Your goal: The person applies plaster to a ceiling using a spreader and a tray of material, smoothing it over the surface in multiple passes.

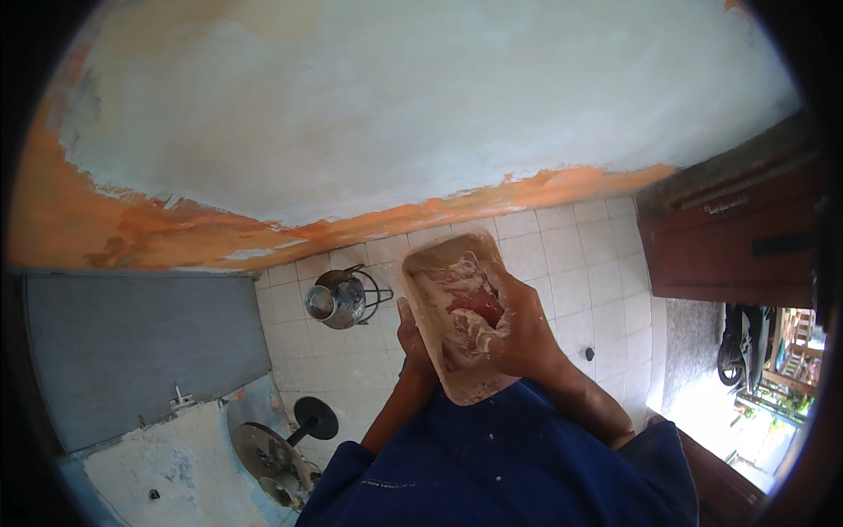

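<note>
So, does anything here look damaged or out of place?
The wall looks patchy: its pale coating ends raggedly, leaving orange paint exposed along the bottom and left. The tray at the left hand is also messily smeared with pale material.

Tan rectangular tub, held up, whitish paste smeared inside

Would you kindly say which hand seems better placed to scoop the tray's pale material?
Probably the right hand: it reaches into the tray, at the pale material, while the left hand holds the tray's side.
</note>
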Tool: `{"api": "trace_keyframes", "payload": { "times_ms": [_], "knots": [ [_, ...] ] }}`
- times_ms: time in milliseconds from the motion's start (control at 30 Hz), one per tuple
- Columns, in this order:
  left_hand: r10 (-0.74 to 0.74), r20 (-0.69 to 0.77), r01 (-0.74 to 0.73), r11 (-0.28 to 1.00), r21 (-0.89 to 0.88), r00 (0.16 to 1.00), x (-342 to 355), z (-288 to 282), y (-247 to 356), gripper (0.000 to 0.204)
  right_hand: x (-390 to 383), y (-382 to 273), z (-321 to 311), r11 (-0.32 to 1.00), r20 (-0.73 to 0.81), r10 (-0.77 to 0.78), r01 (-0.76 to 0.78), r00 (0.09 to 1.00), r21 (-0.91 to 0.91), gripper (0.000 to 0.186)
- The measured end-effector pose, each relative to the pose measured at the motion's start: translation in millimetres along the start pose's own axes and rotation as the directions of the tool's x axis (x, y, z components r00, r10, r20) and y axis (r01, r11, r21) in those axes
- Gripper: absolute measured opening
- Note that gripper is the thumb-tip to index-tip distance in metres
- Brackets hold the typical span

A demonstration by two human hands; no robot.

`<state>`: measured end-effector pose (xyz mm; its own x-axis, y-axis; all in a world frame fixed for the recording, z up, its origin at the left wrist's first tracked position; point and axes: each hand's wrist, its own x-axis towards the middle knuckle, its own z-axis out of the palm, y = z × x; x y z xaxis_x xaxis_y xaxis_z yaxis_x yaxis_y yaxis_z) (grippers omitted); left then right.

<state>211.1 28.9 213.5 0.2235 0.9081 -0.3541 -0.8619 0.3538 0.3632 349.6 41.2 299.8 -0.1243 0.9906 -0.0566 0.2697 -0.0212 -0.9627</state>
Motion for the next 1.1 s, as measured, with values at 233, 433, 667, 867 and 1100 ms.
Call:
{"api": "trace_keyframes", "payload": {
  "times_ms": [233, 433, 667, 867, 1100],
  "knots": [
    [0.034, 0.167, -0.016, 0.994, -0.111, 0.985, 4, -2, -3, 0.047, 1, -19, -17, 0.999, 0.084, -0.015, 0.018, 0.996, -0.033, 0.065],
    [0.054, 0.302, 0.128, 0.826, -0.549, 0.952, 4, -16, -9, 0.059, 4, -6, -19, 0.983, 0.059, -0.008, -0.003, 0.998, 0.184, 0.06],
    [0.025, 0.016, -0.026, 0.999, 0.045, 1.0, 2, -26, -5, 0.042, -12, -29, -22, 0.983, 0.004, -0.005, 0.006, 1.0, -0.182, 0.058],
    [-0.025, 0.035, 0.025, 1.0, -0.003, 0.999, 6, -47, -10, 0.048, -14, -29, -22, 0.99, -0.038, 0.024, -0.029, 0.999, -0.139, 0.063],
    [-0.073, 0.077, 0.079, 0.994, -0.078, 0.994, 7, -39, -6, 0.048, -21, -51, -21, 0.985, 0.096, 0.081, -0.066, 0.992, -0.157, 0.067]
  ]
}}
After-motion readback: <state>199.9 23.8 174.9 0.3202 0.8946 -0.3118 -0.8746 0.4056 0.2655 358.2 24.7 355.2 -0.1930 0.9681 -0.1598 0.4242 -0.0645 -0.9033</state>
